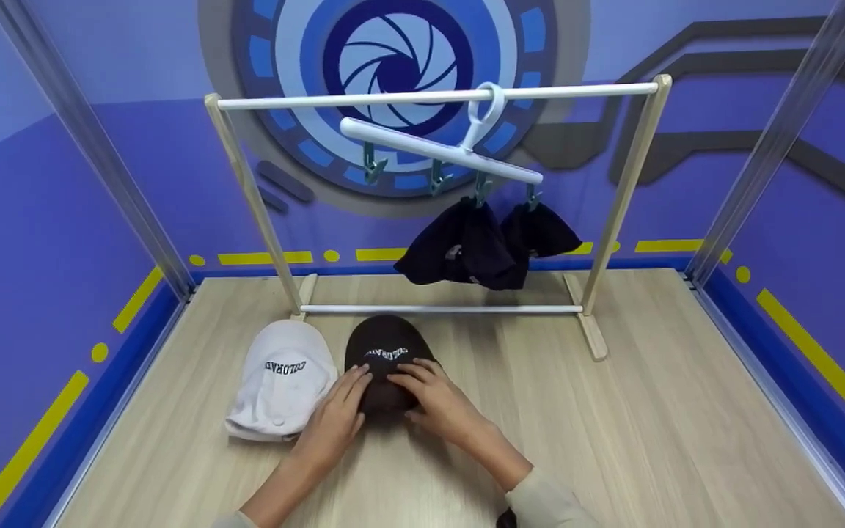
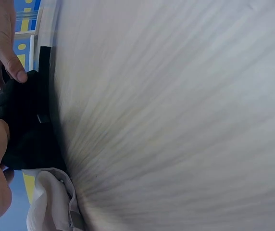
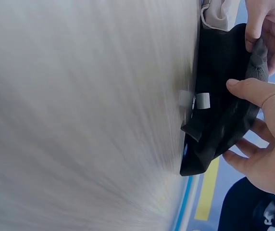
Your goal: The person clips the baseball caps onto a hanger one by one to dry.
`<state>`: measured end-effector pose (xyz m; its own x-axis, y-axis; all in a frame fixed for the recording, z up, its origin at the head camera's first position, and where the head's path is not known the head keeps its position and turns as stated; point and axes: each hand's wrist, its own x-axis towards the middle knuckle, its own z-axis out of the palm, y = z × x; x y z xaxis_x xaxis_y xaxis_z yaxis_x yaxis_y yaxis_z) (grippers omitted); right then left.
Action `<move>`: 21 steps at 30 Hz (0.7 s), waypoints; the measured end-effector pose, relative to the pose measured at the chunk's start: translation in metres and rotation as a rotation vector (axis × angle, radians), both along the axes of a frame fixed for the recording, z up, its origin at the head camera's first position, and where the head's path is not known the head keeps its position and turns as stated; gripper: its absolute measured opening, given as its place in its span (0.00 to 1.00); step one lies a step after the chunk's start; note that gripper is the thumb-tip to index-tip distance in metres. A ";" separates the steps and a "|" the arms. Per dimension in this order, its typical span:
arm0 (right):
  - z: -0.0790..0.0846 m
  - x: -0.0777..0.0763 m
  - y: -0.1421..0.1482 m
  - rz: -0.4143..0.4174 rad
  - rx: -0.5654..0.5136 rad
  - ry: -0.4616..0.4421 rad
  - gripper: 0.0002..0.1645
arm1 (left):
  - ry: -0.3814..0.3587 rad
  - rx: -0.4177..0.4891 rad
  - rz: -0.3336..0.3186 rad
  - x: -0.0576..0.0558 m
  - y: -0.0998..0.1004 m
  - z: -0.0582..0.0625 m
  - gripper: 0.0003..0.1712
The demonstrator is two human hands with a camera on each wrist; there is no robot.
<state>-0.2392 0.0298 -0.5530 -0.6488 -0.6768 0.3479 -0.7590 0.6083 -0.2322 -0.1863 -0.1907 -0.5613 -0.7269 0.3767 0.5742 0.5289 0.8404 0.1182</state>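
The dark cap (image 1: 386, 334) under my fingers lies on the surface (image 1: 650, 440) in front of the wooden rack (image 1: 624, 191), its rounded end pointing at the rack's lower bar and its long axis running from there back toward me. The open edge, with a pale tag (image 3: 203, 100), faces away from the rack. My fingers hide part of the crown, I can't make out all its white lettering, and its underside is out of sight. My left hand (image 1: 333, 416) is cut off at its own wrist view's edge. Both my forearms reach in toward the rack, wrists angled inward; on each side my fingers spread over the crown and my thumb grips the near edge. Just beside, before the rack's left foot, lies the white cap (image 1: 283, 396); my right hand (image 1: 443, 405) is on the side away from it.
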 end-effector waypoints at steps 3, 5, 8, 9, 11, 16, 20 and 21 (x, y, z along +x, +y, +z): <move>-0.001 0.000 -0.001 0.002 -0.002 0.018 0.37 | 0.013 0.001 0.011 0.000 0.001 -0.001 0.36; -0.002 0.000 -0.001 -0.001 -0.007 0.031 0.38 | 0.018 0.000 0.022 0.001 0.001 -0.001 0.35; -0.004 -0.001 -0.003 -0.017 -0.011 0.054 0.38 | 0.023 0.005 0.030 0.001 0.002 -0.002 0.34; -0.004 -0.001 -0.004 -0.022 -0.011 0.061 0.38 | 0.024 0.007 0.031 0.001 0.003 -0.003 0.34; -0.005 -0.001 -0.005 -0.033 -0.006 0.070 0.37 | 0.026 0.012 0.032 0.002 0.003 -0.004 0.33; -0.007 -0.002 -0.009 -0.055 0.017 0.086 0.37 | 0.033 0.029 0.034 0.002 0.004 -0.005 0.32; -0.007 -0.003 -0.011 -0.072 0.040 0.113 0.38 | 0.046 0.036 0.032 0.002 0.005 -0.004 0.31; -0.007 -0.004 -0.011 -0.076 0.042 0.119 0.37 | 0.050 0.037 0.031 0.002 0.005 -0.004 0.31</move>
<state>-0.2430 0.0183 -0.5598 -0.6549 -0.6428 0.3974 -0.7308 0.6725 -0.1164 -0.1848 -0.1859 -0.5652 -0.7081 0.3324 0.6230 0.5090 0.8518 0.1241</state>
